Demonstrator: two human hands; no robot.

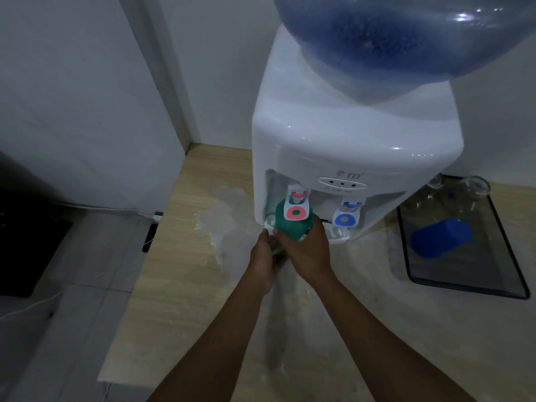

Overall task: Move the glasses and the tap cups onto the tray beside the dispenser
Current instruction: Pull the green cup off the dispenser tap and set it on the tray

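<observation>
Blue cup (441,237), glasses (475,185) already on tray (513,274). My right hand (307,250) fingers wrapped round green cup (291,224) under red tap (296,206); left hand (265,259) steadies, grip unclear.

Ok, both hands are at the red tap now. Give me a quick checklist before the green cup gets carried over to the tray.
1. Right hand wrapped around green cup: ok.
2. Left hand holding anything: cannot tell; something clear shows between the hands.
3. Cup clear of red tap: not ok, it sits right under the lever.
4. Free space on tray: ok, front part bare.
5. Blue cup upright on the tray: not ok, it lies on its side.
6. Glasses already on the tray: ok, at the back edge.
</observation>
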